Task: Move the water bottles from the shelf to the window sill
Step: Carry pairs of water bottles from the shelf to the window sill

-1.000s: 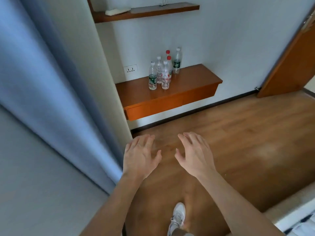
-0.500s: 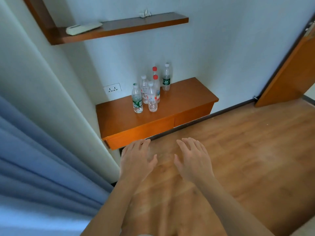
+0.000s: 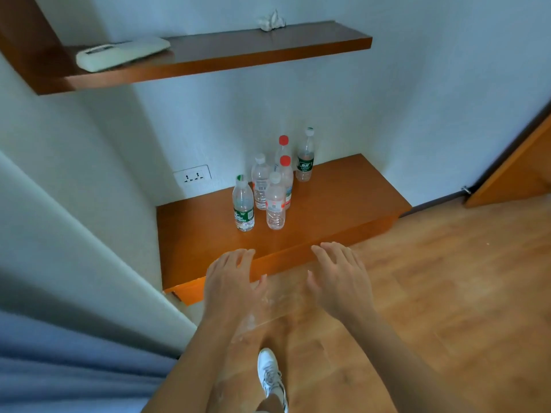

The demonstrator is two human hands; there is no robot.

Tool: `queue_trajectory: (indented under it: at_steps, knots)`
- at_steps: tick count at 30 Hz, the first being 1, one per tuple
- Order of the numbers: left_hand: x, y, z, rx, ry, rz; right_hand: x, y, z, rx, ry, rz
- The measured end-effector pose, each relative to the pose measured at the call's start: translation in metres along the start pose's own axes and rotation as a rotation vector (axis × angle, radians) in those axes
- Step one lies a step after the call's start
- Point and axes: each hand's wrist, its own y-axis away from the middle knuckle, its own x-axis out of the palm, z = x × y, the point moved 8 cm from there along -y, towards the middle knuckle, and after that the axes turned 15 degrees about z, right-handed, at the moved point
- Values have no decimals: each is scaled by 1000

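A blue curtain (image 3: pixel 59 368) fills the lower left corner, with a white wall pillar (image 3: pixel 74 234) just beside it. High on the wall, an upper shelf (image 3: pixel 238 52) carries a white remote control (image 3: pixel 119 53) near its left end and a small crumpled white object (image 3: pixel 272 21) toward its right. Below it, a wall socket (image 3: pixel 192 176) sits just above the back left corner of the lower shelf (image 3: pixel 343 201).

Six water bottles stand upright on the lower shelf, clustered near its back edge. Leftmost is a green-labelled bottle (image 3: pixel 243 204); next come a white-capped bottle (image 3: pixel 260 183) behind and a white-capped bottle with a red-and-white label (image 3: pixel 275 201) toward the front. Two red-capped bottles (image 3: pixel 285 177) stand one behind the other, and a second green-labelled bottle (image 3: pixel 305 156) stands apart at the back right, close to the wall.

The left hand (image 3: pixel 231 281) hovers over the shelf's front edge, palm down, fingers spread and empty. The right hand (image 3: pixel 340 278) hovers beside it, just off the front edge, likewise spread wide and holding nothing. Both are well short of the bottles. A white sneaker (image 3: pixel 269 374) rests on the wooden floor (image 3: pixel 447 293), and a wooden door (image 3: pixel 518 168) stands at the right edge.
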Motion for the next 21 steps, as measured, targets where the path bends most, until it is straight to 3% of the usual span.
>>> queue_trajectory:
  at_steps: [14, 21]
  knots:
    - [33, -158, 111, -144, 156, 189, 63, -164, -17, -11, -18, 178]
    - [45, -224, 128, -106, 254, 269, 97, -222, -34, 84, -381, 320]
